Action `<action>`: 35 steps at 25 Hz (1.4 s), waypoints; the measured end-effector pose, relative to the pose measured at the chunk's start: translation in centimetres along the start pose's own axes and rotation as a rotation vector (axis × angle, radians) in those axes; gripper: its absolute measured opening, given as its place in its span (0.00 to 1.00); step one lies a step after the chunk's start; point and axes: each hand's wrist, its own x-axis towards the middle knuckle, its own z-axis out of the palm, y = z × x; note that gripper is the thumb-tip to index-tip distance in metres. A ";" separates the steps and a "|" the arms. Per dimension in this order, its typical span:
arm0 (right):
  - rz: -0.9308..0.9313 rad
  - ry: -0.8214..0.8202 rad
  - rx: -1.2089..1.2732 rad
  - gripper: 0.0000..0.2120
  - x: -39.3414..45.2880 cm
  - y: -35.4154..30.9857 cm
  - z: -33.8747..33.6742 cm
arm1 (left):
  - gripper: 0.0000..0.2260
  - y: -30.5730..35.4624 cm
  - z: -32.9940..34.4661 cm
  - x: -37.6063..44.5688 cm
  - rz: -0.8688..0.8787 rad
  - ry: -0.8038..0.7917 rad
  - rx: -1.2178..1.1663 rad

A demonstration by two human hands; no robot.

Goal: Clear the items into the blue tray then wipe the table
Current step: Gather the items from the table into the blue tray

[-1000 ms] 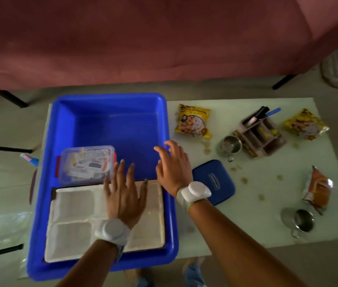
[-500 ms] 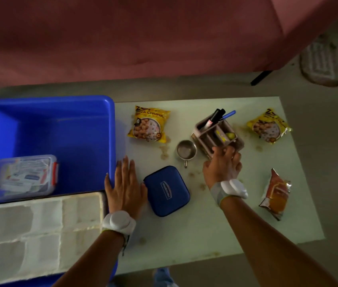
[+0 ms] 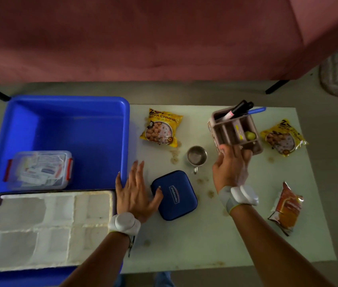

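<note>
Right hand (image 3: 231, 162) now grips organizer (image 3: 236, 131), tilted, lifted off table (image 3: 215, 235); half second ago just reaching. Left hand (image 3: 135, 193) flat, fingers spread, beside blue tray (image 3: 122, 125). Organizer goes tray-ward next, probably.

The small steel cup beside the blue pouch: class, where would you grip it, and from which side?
Probably pinch the steel cup by its rim from above: it stands upright, mouth open. Its little handle points toward the person, so a near-side pinch there also suits, clear of the blue pouch.
</note>
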 end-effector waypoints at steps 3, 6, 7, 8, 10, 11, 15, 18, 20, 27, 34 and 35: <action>-0.182 -0.001 0.026 0.13 -1.4 -4.1 -0.7 | 0.38 -1.6 -0.5 -0.6 0.083 0.082 -0.228; -0.404 -0.017 0.047 0.16 -2.9 -8.4 -0.8 | 0.35 -3.6 -1.0 -1.3 0.113 0.208 -0.390; -0.483 -0.009 0.060 0.17 -3.7 -10.2 -0.6 | 0.33 -4.9 -1.4 -1.5 0.089 0.259 -0.387; -0.562 0.002 0.074 0.17 -4.5 -11.9 -0.4 | 0.31 -6.3 -2.0 -1.7 0.044 0.306 -0.380; -0.701 -0.003 0.094 0.14 -6.6 -15.5 0.5 | 0.30 -9.9 -3.4 -1.6 -0.068 0.369 -0.371; -0.756 -0.021 0.093 0.14 -7.5 -17.0 0.9 | 0.30 -11.5 -4.2 -1.5 -0.116 0.387 -0.364; -0.903 -0.087 0.028 0.17 -10.0 -21.2 2.3 | 0.35 -16.7 -5.7 -1.2 -0.234 0.334 -0.299; -0.913 -0.154 -0.078 0.09 -11.2 -22.6 3.3 | 0.37 -18.8 -5.6 -1.7 -0.209 0.187 -0.246; -0.880 -0.204 -0.109 0.09 -12.0 -22.8 3.7 | 0.36 -19.5 -5.4 -2.1 -0.123 0.129 -0.149; -0.757 -0.271 -0.146 0.07 -13.4 -23.2 3.8 | 0.34 -19.8 -5.3 -1.9 -0.055 0.051 -0.077; -0.660 -0.406 -0.169 0.06 -13.4 -21.4 5.1 | 0.35 -20.2 -5.1 -2.4 0.005 0.090 -0.125; -0.659 -0.436 -0.188 0.06 -13.6 -21.1 5.3 | 0.35 -20.3 -5.1 -2.4 0.022 0.092 -0.123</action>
